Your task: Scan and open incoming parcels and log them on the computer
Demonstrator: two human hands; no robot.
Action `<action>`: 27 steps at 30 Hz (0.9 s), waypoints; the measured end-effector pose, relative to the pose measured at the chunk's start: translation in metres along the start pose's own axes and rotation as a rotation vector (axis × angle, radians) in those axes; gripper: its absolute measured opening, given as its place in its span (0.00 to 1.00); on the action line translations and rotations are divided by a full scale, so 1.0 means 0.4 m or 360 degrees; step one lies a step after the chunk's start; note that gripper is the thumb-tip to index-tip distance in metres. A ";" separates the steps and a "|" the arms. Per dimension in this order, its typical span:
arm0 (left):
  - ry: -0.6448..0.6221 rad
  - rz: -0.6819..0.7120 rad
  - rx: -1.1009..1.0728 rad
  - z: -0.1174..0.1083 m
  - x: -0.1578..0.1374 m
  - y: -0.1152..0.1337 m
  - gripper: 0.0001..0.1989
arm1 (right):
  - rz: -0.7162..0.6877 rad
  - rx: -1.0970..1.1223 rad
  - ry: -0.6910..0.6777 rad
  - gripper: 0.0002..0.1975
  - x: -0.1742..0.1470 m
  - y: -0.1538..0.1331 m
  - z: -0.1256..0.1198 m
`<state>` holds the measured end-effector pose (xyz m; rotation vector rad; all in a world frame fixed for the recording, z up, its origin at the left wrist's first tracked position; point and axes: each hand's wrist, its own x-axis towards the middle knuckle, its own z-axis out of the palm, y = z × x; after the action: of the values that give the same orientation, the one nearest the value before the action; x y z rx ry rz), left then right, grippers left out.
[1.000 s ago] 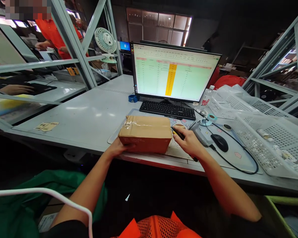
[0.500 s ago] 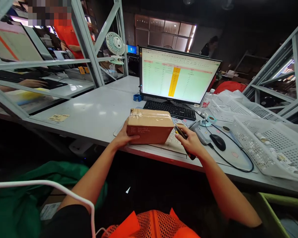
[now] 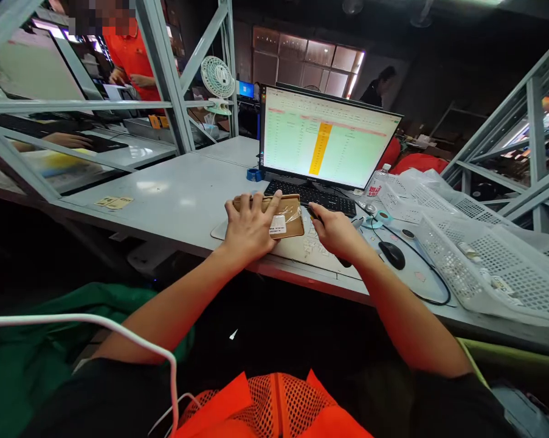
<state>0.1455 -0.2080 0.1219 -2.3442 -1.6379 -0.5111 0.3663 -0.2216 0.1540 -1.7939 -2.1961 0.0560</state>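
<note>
A small cardboard box with clear tape and a white printed label sits near the desk's front edge. My left hand lies over its left part with the fingers stretched across it, gripping and steadying it. Much of the box is hidden behind that hand. To the right of the box, my right hand is closed around a dark utility knife. Its front end points toward the box's right side, apart from it, and the blade is too small to make out.
Behind the box stand a keyboard and a monitor. On the right are a mouse, a cable and white perforated baskets. A blue tape roll lies left of the keyboard. A co-worker in orange is beyond the metal frame.
The box has been turned, so a labelled, taped face now shows instead of the printed side. My left hand has moved from its left side onto it. The knife remains in my right hand.
</note>
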 end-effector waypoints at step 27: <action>0.0329 0.0181 -0.1123 0.058 -0.042 -0.188 0.62 | -0.0818 0.0111 0.0323 0.25 0.008 0.003 -0.058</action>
<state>0.0731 -0.1875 0.0934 -2.6891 -1.3597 -1.4447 0.3729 -0.2219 0.1763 -1.0996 -2.3924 -0.1532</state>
